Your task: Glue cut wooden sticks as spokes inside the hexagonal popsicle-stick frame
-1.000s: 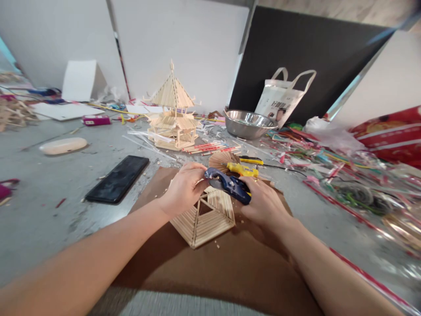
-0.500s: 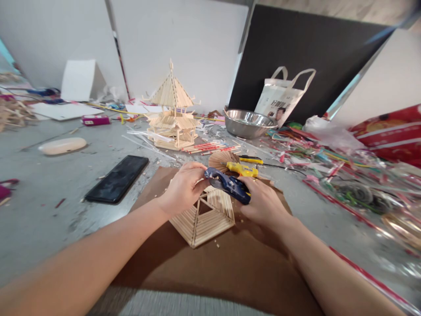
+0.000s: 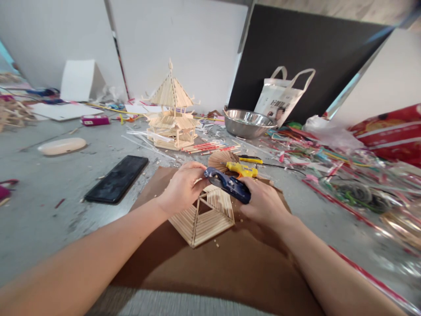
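My right hand (image 3: 265, 199) is wrapped around a dark blue hand cutter (image 3: 228, 184), whose head points left. My left hand (image 3: 182, 188) is closed in a pinch right at the cutter's head; whatever its fingertips hold is hidden. Under both hands lies a flat polygonal panel of pale wooden sticks (image 3: 210, 226), with a triangular gap near its middle. Part of the panel is covered by my left hand. The panel rests on a brown board (image 3: 210, 272), with small stick scraps beside it.
Beyond the hands lie a yellow glue gun (image 3: 241, 169), a yellow utility knife (image 3: 250, 159) and red-tipped sticks (image 3: 210, 147). A stick pavilion (image 3: 171, 109) stands behind, near a metal basin (image 3: 250, 125). A black phone (image 3: 116, 180) lies left; tangled scraps (image 3: 355, 175) spread right.
The cutter's handles look squeezed closer together in my right hand, and the gap between them has narrowed. My left hand and the stick panel stay in place.
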`<state>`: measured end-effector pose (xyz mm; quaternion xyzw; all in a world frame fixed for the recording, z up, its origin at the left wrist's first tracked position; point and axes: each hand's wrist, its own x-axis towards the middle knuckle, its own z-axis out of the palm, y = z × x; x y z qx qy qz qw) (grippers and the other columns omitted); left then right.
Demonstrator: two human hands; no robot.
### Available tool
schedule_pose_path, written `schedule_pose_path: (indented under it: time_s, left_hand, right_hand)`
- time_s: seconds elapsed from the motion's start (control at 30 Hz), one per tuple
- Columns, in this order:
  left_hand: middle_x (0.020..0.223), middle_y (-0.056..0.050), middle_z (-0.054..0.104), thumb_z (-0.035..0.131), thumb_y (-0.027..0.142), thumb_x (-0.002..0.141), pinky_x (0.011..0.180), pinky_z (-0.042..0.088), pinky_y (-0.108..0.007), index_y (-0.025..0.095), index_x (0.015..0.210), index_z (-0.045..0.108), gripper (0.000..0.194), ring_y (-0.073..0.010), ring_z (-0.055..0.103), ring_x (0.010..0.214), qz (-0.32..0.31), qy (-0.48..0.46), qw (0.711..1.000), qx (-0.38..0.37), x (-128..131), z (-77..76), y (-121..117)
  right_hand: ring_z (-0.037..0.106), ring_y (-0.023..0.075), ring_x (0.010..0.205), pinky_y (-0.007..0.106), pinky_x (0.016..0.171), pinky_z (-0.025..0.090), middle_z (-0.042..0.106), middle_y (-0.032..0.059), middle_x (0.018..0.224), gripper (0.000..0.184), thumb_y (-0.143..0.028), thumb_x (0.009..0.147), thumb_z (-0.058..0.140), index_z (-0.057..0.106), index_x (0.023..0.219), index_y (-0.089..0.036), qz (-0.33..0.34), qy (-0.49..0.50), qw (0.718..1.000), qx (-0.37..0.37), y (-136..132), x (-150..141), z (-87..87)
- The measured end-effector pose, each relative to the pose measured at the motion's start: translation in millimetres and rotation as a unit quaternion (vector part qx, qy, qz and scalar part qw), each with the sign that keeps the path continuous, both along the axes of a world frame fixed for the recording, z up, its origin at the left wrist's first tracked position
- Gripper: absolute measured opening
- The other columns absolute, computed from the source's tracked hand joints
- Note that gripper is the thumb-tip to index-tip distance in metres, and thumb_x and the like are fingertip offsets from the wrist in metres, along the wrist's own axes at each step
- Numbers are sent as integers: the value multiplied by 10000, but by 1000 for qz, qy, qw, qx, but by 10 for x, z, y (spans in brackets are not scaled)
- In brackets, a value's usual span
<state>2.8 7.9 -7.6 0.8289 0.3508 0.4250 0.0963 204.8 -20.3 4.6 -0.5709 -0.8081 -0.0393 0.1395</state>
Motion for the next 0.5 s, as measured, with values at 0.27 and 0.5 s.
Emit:
schedule_pose_path:
  time_s: [0.27,0.5]
  left_hand:
    - [797,-56,585,463,261,773,738,426,-307,150,712,565,162,-165,520,842,-2,-1,1000,-6,10,36,-3]
    - [810,-54,585,471,243,769,735,419,-285,145,731,568,144,-149,519,812,-6,-5,1000,-8,7,-1,-6]
  right_hand:
    - [556,181,655,253,532,326,616,31,739,287,-278,600,483,532,873,-204,-27,-35,999,-14,-19,-8,58]
    - [546,162,590,241,500,308,608,12,676,249,-296,603,474,536,829,-212,-35,-43,998,-22,-15,1,60]
